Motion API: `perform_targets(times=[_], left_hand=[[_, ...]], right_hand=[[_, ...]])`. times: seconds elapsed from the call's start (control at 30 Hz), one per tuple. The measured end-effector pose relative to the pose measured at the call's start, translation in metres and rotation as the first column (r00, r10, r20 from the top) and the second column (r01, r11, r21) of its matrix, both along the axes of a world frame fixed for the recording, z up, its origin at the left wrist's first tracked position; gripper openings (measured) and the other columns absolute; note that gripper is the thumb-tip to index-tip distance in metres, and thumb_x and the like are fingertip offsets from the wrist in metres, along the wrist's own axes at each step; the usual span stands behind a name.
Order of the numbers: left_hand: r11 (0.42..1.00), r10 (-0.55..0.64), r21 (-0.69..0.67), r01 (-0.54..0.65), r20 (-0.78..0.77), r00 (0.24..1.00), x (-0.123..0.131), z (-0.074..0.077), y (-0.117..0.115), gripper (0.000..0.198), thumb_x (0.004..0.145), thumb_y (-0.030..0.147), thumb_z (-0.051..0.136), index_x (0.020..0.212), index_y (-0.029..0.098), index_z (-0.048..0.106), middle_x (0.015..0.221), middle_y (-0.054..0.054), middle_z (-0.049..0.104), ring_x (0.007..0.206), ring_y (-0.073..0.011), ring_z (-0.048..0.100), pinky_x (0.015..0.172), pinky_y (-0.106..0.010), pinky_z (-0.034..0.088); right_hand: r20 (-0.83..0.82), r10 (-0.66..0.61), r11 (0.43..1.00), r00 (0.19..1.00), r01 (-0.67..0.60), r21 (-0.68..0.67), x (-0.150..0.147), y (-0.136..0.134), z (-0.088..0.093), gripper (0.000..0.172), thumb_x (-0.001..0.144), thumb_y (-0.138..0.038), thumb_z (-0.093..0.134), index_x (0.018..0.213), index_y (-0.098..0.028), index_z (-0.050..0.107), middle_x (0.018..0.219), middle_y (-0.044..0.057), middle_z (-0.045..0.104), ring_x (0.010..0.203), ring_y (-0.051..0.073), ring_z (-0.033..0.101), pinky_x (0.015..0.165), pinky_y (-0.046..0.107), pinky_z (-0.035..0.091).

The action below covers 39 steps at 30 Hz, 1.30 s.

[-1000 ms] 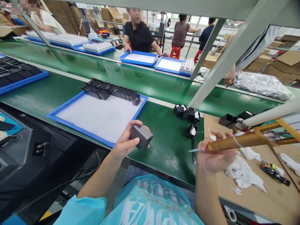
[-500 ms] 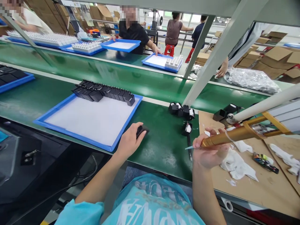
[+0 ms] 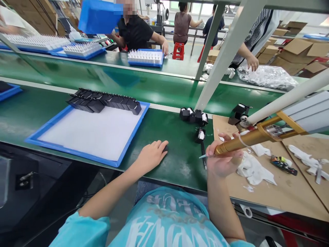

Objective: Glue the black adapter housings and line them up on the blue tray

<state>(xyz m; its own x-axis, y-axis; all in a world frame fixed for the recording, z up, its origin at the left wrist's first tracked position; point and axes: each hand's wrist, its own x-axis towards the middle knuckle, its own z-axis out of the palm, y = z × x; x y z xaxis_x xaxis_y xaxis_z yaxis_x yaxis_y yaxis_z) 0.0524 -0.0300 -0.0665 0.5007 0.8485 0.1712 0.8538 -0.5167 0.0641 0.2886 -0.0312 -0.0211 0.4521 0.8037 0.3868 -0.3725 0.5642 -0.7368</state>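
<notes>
My left hand lies low over the green bench, its fingers closed on a small black housing; most of that part is hidden beneath the fingers. My right hand is wrapped round a gold tube-shaped dispenser with a tapered pale blue nozzle pointing left. Just beyond the nozzle, one black housing with white inside stands on the bench, a black cable running from it towards me. Several similar black housings cluster farther back. To the left, a blue-rimmed tray carries rows of black housings.
Cardboard covers the right side, with white cloth gloves and a multicoloured tool on it. A slanted metal post rises behind the bench. Across the divider, co-workers handle blue trays and a plastic bag.
My left hand has moved right and turned palm down, covering most of the black housing. The right hand keeps its hold on the dispenser. A co-worker opposite has raised a blue tray.
</notes>
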Motion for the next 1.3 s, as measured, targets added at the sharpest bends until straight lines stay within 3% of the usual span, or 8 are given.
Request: perform_targets(times=[0.2,0.4,0.7,0.9,0.97,1.03,1.13,1.3], left_hand=[[0.968,0.234,0.088,-0.235,0.023,0.972,0.003,-0.004,-0.007,0.049,0.092,0.051,0.054,0.121,0.012,0.053,0.098,-0.012,0.068,0.087,-0.0256,0.064,0.066,-0.033,0.047],[0.950,0.296,0.103,-0.296,0.021,0.955,-0.004,0.020,-0.001,0.038,0.095,0.050,0.049,0.108,0.015,0.057,0.098,-0.010,0.068,0.088,-0.0234,0.065,0.067,-0.031,0.045],[0.969,0.243,0.040,-0.243,0.004,0.970,-0.004,0.023,0.002,0.034,0.094,0.047,0.052,0.107,0.016,0.057,0.096,-0.010,0.066,0.089,-0.0256,0.063,0.070,-0.033,0.045],[0.941,0.243,-0.280,-0.188,0.177,0.954,-0.005,0.019,0.006,0.028,0.086,0.042,0.064,0.099,0.018,0.058,0.094,-0.008,0.067,0.090,-0.0257,0.063,0.072,-0.032,0.046],[0.892,0.372,-0.421,-0.163,0.479,0.795,-0.005,0.019,0.006,0.035,0.086,0.049,0.062,0.105,0.019,0.057,0.093,-0.006,0.066,0.083,-0.0229,0.063,0.069,-0.032,0.047],[0.816,0.522,-0.578,-0.011,0.729,0.443,-0.001,0.021,0.003,0.045,0.084,0.060,0.059,0.106,0.020,0.056,0.085,-0.004,0.065,0.069,-0.0187,0.060,0.059,-0.030,0.046],[0.709,0.664,-0.602,0.367,0.745,-0.059,0.014,0.026,-0.005,0.056,0.075,0.069,0.064,0.099,0.018,0.058,0.075,-0.002,0.061,0.055,-0.0141,0.053,0.045,-0.025,0.040],[0.627,0.668,-0.356,0.693,0.703,-0.243,0.032,0.036,-0.011,0.044,0.078,0.060,0.067,0.093,0.018,0.062,0.072,-0.002,0.060,0.050,-0.0096,0.048,0.042,-0.021,0.038]], right_hand=[[-0.003,0.013,1.000,1.000,-0.013,0.018,0.002,0.000,-0.002,0.036,0.083,-0.055,0.056,0.110,-0.032,0.059,0.101,-0.002,0.060,0.039,0.006,0.052,0.029,0.024,0.040],[0.018,0.009,1.000,1.000,-0.009,0.019,0.005,0.001,-0.005,0.035,0.084,-0.055,0.055,0.108,-0.032,0.060,0.101,-0.002,0.060,0.039,0.006,0.052,0.029,0.024,0.040],[0.027,0.013,0.999,1.000,-0.014,0.032,0.005,0.001,-0.004,0.035,0.085,-0.054,0.054,0.109,-0.030,0.057,0.102,0.001,0.058,0.040,0.006,0.052,0.030,0.023,0.040],[0.026,0.013,0.999,1.000,-0.014,0.031,0.005,0.000,-0.006,0.032,0.086,-0.053,0.052,0.108,-0.030,0.057,0.103,0.000,0.058,0.041,0.005,0.052,0.030,0.023,0.040],[0.021,0.017,0.999,1.000,-0.018,0.041,0.005,0.001,-0.008,0.032,0.087,-0.053,0.052,0.109,-0.030,0.056,0.104,0.000,0.059,0.041,0.006,0.053,0.031,0.023,0.041],[0.013,0.022,0.998,1.000,-0.023,0.055,0.006,0.001,-0.009,0.033,0.087,-0.051,0.052,0.112,-0.031,0.054,0.104,0.000,0.060,0.041,0.006,0.053,0.031,0.023,0.042],[0.021,0.015,0.998,1.000,-0.017,0.055,0.007,0.001,-0.010,0.033,0.087,-0.051,0.052,0.114,-0.032,0.054,0.106,0.001,0.060,0.042,0.006,0.053,0.031,0.023,0.042],[0.041,0.016,0.998,0.999,-0.018,0.056,0.008,0.000,-0.011,0.034,0.087,-0.050,0.053,0.116,-0.032,0.054,0.109,0.001,0.060,0.042,0.007,0.055,0.031,0.024,0.043]])
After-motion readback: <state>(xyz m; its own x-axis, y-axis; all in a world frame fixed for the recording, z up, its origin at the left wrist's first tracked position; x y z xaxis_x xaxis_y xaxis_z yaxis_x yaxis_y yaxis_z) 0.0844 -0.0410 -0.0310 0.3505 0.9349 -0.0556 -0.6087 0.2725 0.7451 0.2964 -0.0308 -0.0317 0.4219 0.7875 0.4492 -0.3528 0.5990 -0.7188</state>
